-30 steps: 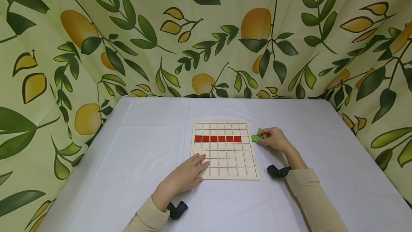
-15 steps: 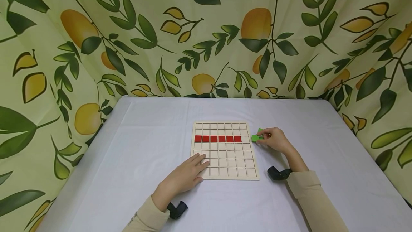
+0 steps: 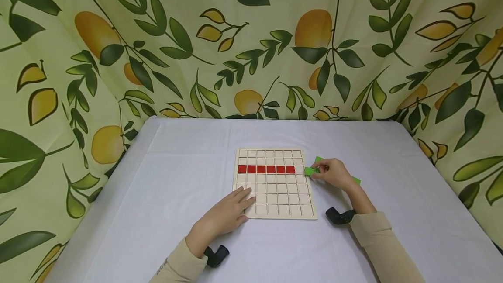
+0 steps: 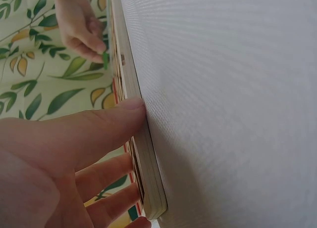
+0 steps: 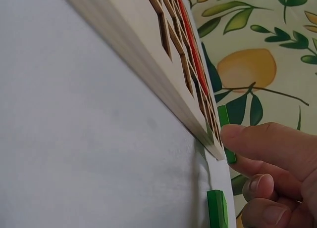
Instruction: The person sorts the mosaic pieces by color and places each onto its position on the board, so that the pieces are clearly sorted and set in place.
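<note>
1. Right hand (image 3: 331, 173) pinches a green piece (image 3: 309, 171) at the right edge of the grid board (image 3: 279, 198).
2. Left hand (image 3: 225, 212), fingers apart, rests across its near-left edge.
3. White cloth (image 3: 188, 165) extends beyond.

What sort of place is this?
Likely a small recording booth or staged work spot, though the wider room is out of view. Signs: a white-covered table, a leaf-and-fruit curtain hung behind it and along both sides, and a dark camera at each wrist.
</note>
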### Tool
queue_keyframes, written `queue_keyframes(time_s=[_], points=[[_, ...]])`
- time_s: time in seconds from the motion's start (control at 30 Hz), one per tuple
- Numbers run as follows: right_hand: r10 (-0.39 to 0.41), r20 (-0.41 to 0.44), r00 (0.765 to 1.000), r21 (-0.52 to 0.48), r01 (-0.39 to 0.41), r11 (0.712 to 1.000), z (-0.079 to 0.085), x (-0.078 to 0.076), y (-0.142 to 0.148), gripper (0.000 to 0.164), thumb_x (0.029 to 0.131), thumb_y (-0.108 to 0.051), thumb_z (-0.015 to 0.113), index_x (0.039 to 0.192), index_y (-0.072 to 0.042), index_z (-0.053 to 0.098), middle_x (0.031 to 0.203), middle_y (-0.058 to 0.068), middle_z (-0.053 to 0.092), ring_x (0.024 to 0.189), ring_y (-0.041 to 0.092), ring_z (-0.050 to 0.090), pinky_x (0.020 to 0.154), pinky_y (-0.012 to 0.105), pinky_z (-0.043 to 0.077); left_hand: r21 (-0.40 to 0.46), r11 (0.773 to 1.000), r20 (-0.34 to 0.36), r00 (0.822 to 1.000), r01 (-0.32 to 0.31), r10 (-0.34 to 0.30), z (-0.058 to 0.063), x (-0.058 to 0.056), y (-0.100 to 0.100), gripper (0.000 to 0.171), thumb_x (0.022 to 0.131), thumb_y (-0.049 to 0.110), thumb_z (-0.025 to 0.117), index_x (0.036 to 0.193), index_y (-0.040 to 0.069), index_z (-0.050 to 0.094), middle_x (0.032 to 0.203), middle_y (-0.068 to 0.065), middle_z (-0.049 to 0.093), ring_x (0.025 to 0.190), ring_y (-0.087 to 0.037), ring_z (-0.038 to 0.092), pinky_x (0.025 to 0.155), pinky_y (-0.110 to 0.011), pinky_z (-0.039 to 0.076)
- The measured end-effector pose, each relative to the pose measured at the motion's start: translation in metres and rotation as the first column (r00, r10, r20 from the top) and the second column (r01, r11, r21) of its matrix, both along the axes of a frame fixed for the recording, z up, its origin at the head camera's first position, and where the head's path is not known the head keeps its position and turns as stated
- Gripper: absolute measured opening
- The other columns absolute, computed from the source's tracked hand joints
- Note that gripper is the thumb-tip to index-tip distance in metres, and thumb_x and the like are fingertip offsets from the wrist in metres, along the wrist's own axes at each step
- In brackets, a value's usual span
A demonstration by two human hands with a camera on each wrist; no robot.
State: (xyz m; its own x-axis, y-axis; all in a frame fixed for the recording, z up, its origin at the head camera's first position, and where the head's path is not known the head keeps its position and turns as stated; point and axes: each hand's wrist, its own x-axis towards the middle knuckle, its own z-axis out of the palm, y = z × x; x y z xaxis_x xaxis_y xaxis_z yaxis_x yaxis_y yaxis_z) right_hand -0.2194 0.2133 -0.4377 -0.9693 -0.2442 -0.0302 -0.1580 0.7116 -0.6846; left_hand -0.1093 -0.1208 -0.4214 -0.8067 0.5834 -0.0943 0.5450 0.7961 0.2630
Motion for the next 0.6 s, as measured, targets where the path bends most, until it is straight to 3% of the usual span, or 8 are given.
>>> queue_keyframes(time_s=[0.6], points=[[0.027, 0.003, 1.0, -0.017, -0.027, 0.999, -0.001, 0.007, -0.011, 0.023, 0.079, -0.007, 0.075, 0.097, 0.006, 0.07, 0.065, 0.0, 0.045, 0.06, 0.009, 0.039, 0.05, 0.018, 0.03, 0.001, 1.0, 0.003, 1.0, -0.001, 0.001, 0.0, 0.0, 0.0, 0.049, 0.093, 0.018, 0.062, 0.139, 0.008, 0.051, 0.152, -0.015, 0.043, 0.142, -0.036, 0.039, 0.118, -0.045, 0.038]])
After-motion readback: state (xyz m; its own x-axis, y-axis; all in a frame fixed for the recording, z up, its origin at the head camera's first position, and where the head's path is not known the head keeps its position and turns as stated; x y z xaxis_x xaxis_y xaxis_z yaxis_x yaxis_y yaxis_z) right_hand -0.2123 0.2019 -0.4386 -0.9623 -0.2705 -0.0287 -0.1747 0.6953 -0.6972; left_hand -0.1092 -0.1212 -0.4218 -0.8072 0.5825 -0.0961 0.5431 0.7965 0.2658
